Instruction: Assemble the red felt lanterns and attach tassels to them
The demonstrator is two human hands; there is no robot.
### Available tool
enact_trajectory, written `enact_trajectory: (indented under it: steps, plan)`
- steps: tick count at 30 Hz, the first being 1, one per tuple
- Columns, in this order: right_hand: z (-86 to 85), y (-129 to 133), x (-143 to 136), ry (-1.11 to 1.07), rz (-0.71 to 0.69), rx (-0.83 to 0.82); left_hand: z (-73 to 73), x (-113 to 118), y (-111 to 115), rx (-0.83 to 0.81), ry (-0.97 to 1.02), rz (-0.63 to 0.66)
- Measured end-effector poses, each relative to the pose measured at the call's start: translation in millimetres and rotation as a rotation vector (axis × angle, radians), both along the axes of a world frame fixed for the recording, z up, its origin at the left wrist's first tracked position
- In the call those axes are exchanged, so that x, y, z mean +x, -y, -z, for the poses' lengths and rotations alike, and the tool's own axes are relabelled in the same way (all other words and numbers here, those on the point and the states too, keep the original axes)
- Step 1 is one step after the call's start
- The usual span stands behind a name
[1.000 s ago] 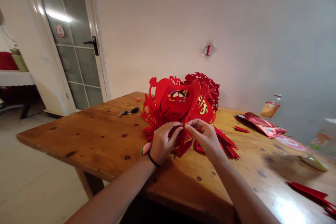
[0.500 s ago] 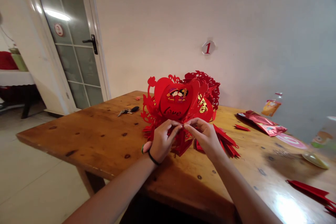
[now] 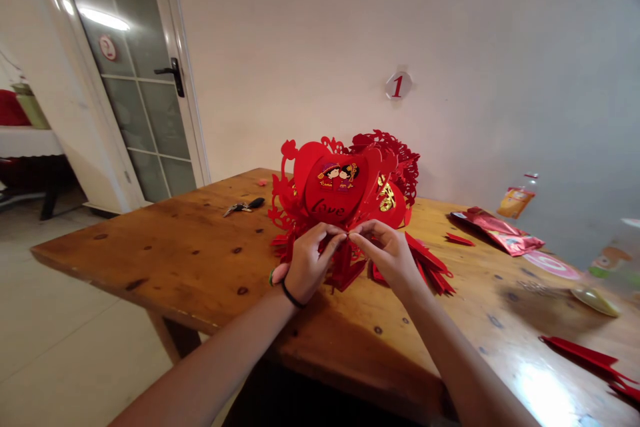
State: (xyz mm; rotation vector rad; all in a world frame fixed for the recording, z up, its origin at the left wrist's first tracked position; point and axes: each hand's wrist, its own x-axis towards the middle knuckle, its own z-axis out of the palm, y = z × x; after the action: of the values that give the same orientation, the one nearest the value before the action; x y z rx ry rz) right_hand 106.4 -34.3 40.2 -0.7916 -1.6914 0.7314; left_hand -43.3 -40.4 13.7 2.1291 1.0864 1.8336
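A red heart-panelled lantern with cut-out edges stands on the wooden table. Its front panel bears a cartoon couple and the word "Love"; a gold emblem shows on its right side. Both hands meet at its lower front edge. My left hand pinches a small red part of it between thumb and forefinger, and a black band circles that wrist. Close against it, fingertips nearly touching, my right hand pinches the same spot. The exact bit between the fingertips is too small to make out.
Folded red strips lie right of the lantern. Keys rest on the left of the table. Farther right are a shiny red packet, a bottle, a plastic cup and more red pieces.
The view has shifted slightly. Both hands keep their pinch at the lantern's lower edge, with hardly any movement between them.
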Motion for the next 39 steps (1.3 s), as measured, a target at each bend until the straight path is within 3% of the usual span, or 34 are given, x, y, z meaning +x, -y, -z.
enact_trajectory:
  steps: [16, 24, 27, 30, 33, 36, 39]
  plan:
    - [2.2, -2, -2, -0.048, 0.0, -0.049, -0.8, 0, 3, 0.095, -0.091, -0.063]
    - [0.2, -2, 1, -0.111, -0.057, -0.127, -0.7, 2, 1, 0.044, 0.031, -0.045]
    - [0.4, -8, 8, -0.248, 0.039, -0.092, -0.6, 1, 0, 0.021, 0.12, -0.059]
    - [3.2, -21, 20, -0.516, 0.313, 0.0, -0.8, 1, 1, -0.009, 0.156, -0.052]
    - [9.0, -35, 31, -0.715, 0.494, -0.061, -0.7, 1, 4, -0.016, 0.121, -0.033]
    - [17.6, -47, 39, -0.816, 0.529, -0.217, -0.3, 0, 6, 0.031, 0.086, -0.05]
    - [26.1, -55, 43, -0.926, 0.363, -0.4, -0.9, -3, 6, 0.167, 0.038, -0.129]
